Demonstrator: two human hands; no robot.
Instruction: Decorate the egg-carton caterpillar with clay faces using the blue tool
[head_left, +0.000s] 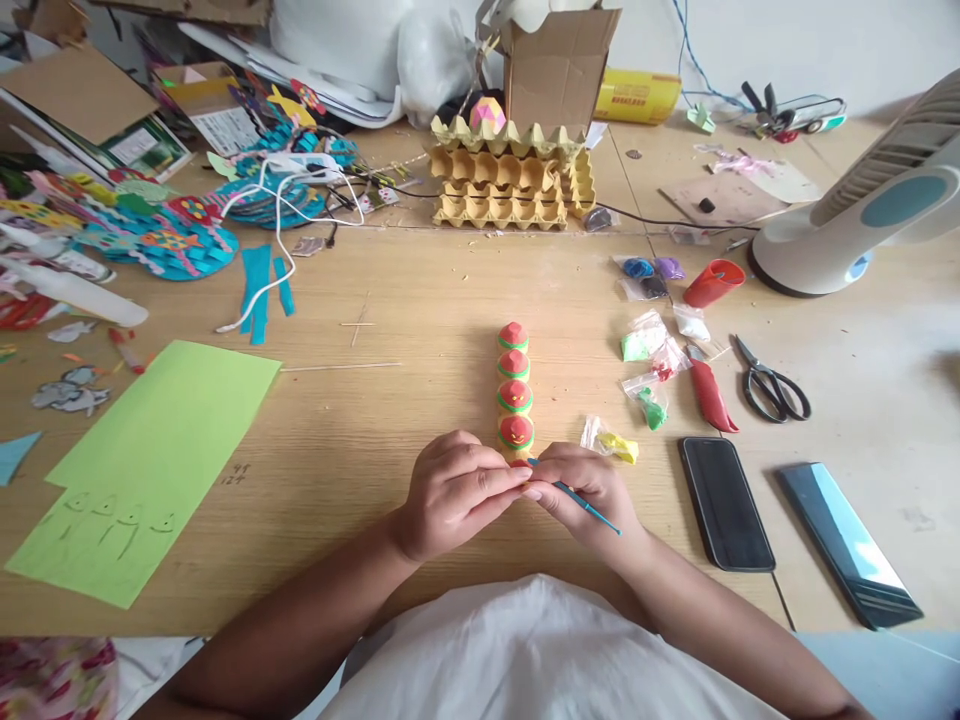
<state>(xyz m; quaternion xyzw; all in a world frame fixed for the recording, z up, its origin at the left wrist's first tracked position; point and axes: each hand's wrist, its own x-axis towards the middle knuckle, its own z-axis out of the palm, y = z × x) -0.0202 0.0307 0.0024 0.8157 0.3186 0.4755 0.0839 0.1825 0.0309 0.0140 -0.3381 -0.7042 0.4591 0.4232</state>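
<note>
A column of several small domed pieces [514,397], red on top with green rims and yellow marks, stands on the wooden table. Just below its near end, both hands meet. My left hand [461,492] has its fingers pressed together against a small red piece [519,463], mostly hidden by the fingers. My right hand [592,490] pinches a thin blue tool [589,508], its tip beside that red piece and its rounded end pointing toward the lower right. A bag with yellow clay [619,447] lies to the right of the column.
Green paper [161,450] with pencil drawings lies left. Right are clay bags, a red cup [714,283], black scissors [771,383], a phone [727,504], a second dark device [847,540] and a white fan [862,200]. Egg cartons [506,180] stand at the back.
</note>
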